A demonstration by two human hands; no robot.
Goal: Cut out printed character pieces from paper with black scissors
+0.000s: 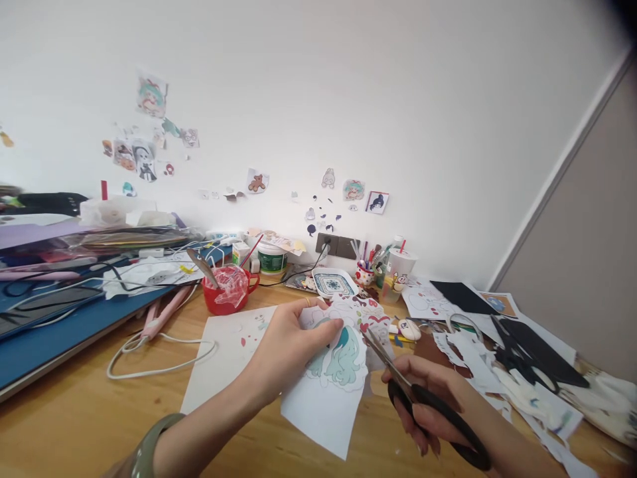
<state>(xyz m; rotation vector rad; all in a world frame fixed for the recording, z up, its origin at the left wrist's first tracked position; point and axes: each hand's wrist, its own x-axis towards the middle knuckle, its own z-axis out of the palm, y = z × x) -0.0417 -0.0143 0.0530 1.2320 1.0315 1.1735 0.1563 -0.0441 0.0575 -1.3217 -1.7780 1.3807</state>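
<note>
Wearing green bangle nearest camera. Gripping black-handled scissors in right grip, pointing toward right edge of paper drawing, pinched in left grip above wooden surface. Probably light, floppy, easily torn; best held by blank margin, clear of scissors.

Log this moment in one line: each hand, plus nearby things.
left hand: holding paper with teal drawing | right hand: holding black-handled scissors near paper | nearby: red mug, patterned dish
</note>
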